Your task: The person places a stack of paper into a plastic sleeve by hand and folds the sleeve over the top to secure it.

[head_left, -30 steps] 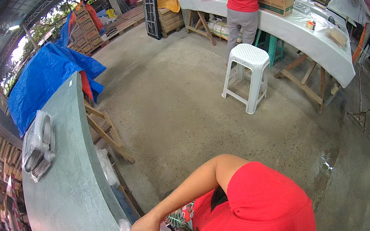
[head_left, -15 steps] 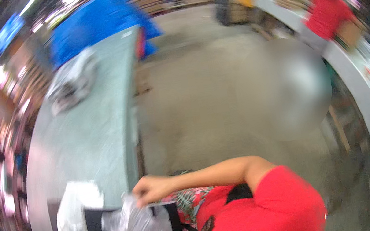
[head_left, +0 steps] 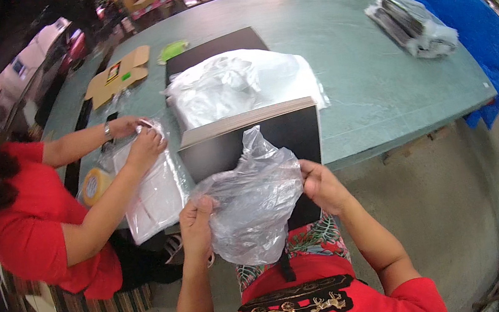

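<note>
A clear plastic bag (head_left: 257, 209) hangs crumpled between my two hands, in front of my body. My left hand (head_left: 196, 224) pinches its left edge. On the opposite side, my right hand (head_left: 322, 185) grips the bag's edge between thumb and fingers. Behind the bag, a stack of black boards (head_left: 295, 143) with pale edges sits at the table's near edge, partly hidden by it. Just beyond lies a pile of clear plastic bags (head_left: 246, 83), resting partly on another dark board (head_left: 246, 41).
At left, a co-worker in red handles a plastic-wrapped white pack (head_left: 156, 198) beside a yellow tape roll (head_left: 95, 185). A cardboard cutout (head_left: 118, 77) lies farther back on the green table (head_left: 376, 106). A wrapped bundle (head_left: 413, 26) lies at right, near a blue tarp (head_left: 459, 11).
The view has swung left, bringing the co-worker and the whole table into sight. My right hand has moved from the bag's top to its right edge, and the bag is spread wider.
</note>
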{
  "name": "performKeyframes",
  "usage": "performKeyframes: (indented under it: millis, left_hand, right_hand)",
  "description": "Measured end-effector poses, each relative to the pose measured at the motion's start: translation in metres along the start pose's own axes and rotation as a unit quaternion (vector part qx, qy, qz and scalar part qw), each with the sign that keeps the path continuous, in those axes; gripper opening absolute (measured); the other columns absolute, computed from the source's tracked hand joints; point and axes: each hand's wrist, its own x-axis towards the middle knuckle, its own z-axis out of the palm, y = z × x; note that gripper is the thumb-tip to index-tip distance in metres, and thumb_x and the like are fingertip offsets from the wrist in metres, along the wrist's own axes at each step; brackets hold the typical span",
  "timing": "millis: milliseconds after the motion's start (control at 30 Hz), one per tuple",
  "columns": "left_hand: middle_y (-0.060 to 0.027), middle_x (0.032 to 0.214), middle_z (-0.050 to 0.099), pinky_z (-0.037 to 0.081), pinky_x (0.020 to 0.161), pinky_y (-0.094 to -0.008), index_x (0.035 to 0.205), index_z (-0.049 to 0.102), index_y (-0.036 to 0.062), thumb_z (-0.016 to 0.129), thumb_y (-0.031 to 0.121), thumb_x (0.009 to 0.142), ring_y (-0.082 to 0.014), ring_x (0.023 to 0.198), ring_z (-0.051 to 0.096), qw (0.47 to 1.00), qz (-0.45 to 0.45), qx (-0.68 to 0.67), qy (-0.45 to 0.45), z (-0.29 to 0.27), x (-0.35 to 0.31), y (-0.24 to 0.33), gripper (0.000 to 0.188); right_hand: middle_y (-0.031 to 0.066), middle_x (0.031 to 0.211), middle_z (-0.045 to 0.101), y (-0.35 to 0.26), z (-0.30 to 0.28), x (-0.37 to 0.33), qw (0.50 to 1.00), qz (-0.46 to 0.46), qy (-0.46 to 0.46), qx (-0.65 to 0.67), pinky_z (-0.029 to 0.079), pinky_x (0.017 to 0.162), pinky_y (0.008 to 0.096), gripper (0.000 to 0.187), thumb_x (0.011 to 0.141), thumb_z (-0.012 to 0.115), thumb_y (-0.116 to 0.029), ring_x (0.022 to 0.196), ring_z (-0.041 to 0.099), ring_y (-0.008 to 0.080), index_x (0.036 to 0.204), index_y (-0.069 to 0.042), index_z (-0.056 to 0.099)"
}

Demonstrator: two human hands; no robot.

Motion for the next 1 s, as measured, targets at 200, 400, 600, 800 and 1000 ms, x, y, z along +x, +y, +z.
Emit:
performKeyframes:
  millis: [200, 400, 600, 800, 1000]
  left_hand:
    - [-0.0020, 0.079, 0.057, 0.038, 0.069, -0.0230, 0.082, 0.059, 0.0007, 0.052, 0.023, 0.083, -0.0092, 0.073, 0.048, 0.996, 0.021, 0.034, 0.074, -0.019, -0.001, 0.009, 0.023]
    - [-0.0072, 0.080, 0.061, 0.043, 0.062, -0.0267, 0.092, 0.055, 0.0014, 0.053, 0.019, 0.081, -0.0134, 0.074, 0.054, 0.968, 0.181, -0.089, 0.147, -0.024, 0.033, 0.069, 0.022]
    - [-0.0169, 0.067, 0.057, 0.044, 0.060, -0.0340, 0.094, 0.056, 0.0034, 0.057, 0.026, 0.075, -0.0255, 0.062, 0.057, 0.802, 0.241, 0.532, -0.128, 0.019, 0.068, 0.068, 0.030]
    - [-0.0187, 0.065, 0.054, 0.042, 0.057, -0.0384, 0.076, 0.055, 0.0006, 0.057, 0.034, 0.073, -0.0319, 0.063, 0.056, 0.786, 0.245, 0.545, -0.155, 0.024, 0.098, 0.092, 0.033]
    - [-0.0163, 0.076, 0.057, 0.041, 0.065, -0.0375, 0.084, 0.056, 0.0021, 0.066, 0.024, 0.063, -0.0286, 0.073, 0.055, 0.605, 0.281, 0.694, -0.273, 0.005, 0.063, 0.130, 0.032]
  right_hand:
    - [0.0002, 0.084, 0.056, 0.011, 0.033, -0.003, 0.986, 0.071, -0.056, -0.141, 0.040, 0.070, 0.0234, 0.036, 0.065, 0.071, -0.015, 0.078, 0.049, 0.0074, 0.095, -0.003, 0.054]
    - [-0.0054, 0.064, 0.046, -0.001, -0.008, -0.016, 0.949, 0.092, -0.168, -0.249, 0.035, 0.053, 0.0182, 0.023, 0.067, 0.071, -0.016, 0.059, 0.043, 0.0032, 0.074, -0.006, 0.050]
    - [0.0042, 0.060, 0.053, -0.065, 0.023, 0.029, 0.922, -0.097, 0.111, -0.357, 0.040, 0.047, 0.0215, 0.049, 0.072, 0.062, -0.010, 0.053, 0.051, 0.0093, 0.115, 0.001, 0.040]
    - [0.0084, 0.080, 0.059, -0.098, 0.056, 0.128, 0.837, -0.185, 0.012, -0.515, 0.042, 0.054, 0.0248, 0.048, 0.075, 0.058, -0.019, 0.066, 0.053, 0.0121, 0.117, -0.001, 0.041]
    - [0.0018, 0.061, 0.055, -0.077, 0.040, 0.068, 0.772, -0.005, -0.250, -0.584, 0.039, 0.048, 0.0248, 0.028, 0.068, 0.067, -0.022, 0.055, 0.049, 0.0097, 0.084, -0.001, 0.059]
